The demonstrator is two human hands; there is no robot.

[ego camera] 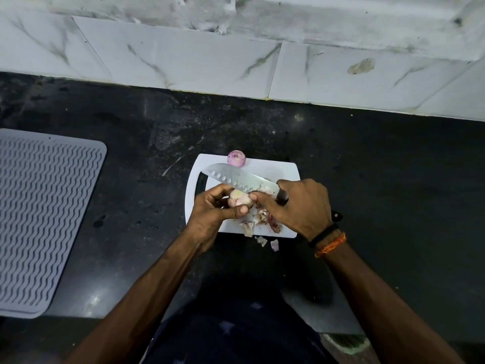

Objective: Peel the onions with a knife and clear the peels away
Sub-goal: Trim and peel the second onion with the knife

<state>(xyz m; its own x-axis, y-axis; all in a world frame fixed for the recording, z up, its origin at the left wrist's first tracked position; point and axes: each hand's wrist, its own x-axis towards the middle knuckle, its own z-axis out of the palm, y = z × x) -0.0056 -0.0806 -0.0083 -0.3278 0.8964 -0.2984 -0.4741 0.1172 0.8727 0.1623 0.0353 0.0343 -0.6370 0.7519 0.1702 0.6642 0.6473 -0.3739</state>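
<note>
A white cutting board [278, 169] lies on the black counter. My left hand [210, 214] holds a partly peeled onion [240, 199] above the board. My right hand [301, 206] grips a knife [236, 178] by its dark handle; the dimpled blade points left and lies across the top of that onion, with my right thumb pressed on the onion. A peeled purple onion [236, 158] sits at the board's far edge. Onion peels [265, 219] are heaped on the board's near side, and a few scraps [267, 243] lie on the counter just off it.
A grey ribbed mat [44, 219] covers the counter at the left. A white marble-tiled wall [236, 61] runs along the back. The counter's front edge is close to my body.
</note>
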